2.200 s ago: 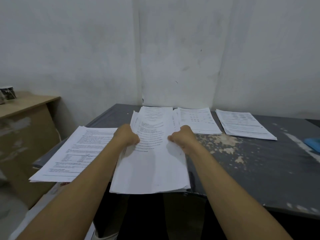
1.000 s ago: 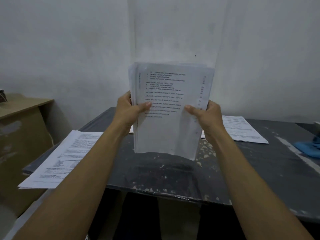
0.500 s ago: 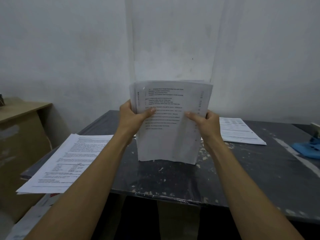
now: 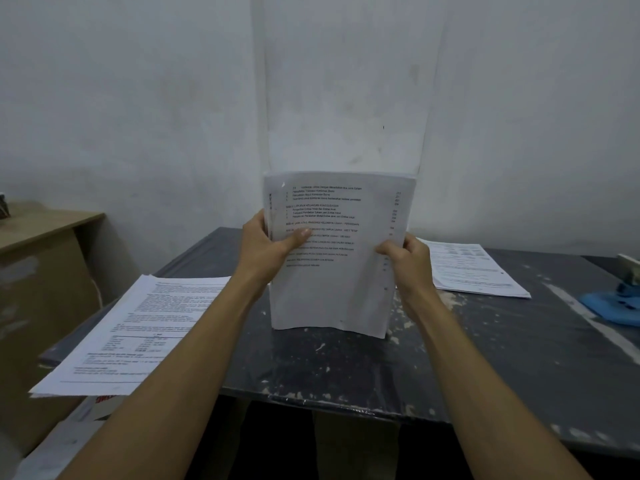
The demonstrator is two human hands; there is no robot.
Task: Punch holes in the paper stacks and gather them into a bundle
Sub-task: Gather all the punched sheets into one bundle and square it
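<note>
Taking the upright paper stack (image 4: 337, 258) as the landmark and reading from the left: a second stack of printed sheets (image 4: 138, 330) is lying flat to its left, overhanging the near left corner of the dark table (image 4: 485, 368), probably parked there to await its turn. The left hand (image 4: 265, 251) is gripping the upright stack's left edge, thumb curled over the printed front and fingers hidden behind. The stack itself is standing on end at the middle of the table, its bottom edge resting on or just above the scuffed top; it is likely being held this way so the sheets can be jogged square before punching. Its front page is showing lines of small text, and the lower edge is bowing slightly. The right hand (image 4: 407, 259) is clamping the right edge in the same manner. To the right of the stack, a third set of pages (image 4: 474, 271) is lying flat, and farther right a blue object (image 4: 613, 303) is sitting by the table's edge, perhaps the punch, though I cannot tell.
</note>
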